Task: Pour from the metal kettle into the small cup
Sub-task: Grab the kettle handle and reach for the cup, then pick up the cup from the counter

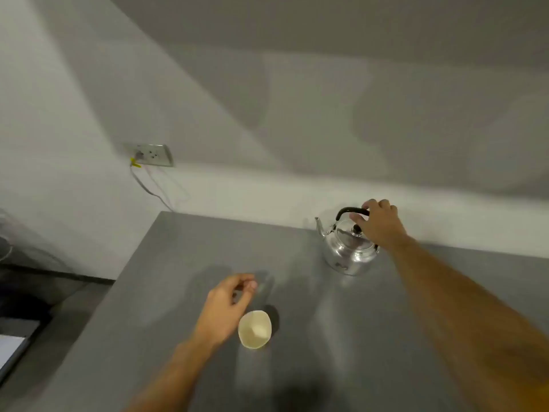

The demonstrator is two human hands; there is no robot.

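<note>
A shiny metal kettle (347, 248) with a black arched handle and a black lid knob stands upright on the grey table (166, 292), near the back wall, its spout pointing left. My right hand (378, 226) reaches over it, fingers curling around the right part of the handle. A small cream cup (255, 329) stands upright nearer to me, and it looks empty. My left hand (227, 307) hovers just left of the cup, fingers loosely curled and holding nothing, its heel close to the cup's rim.
A wall socket (153, 154) with a plug and cable hangs on the white wall at the back left. The table's left edge drops to a dark lower surface (26, 295). A white flat object (9, 352) lies at the far left.
</note>
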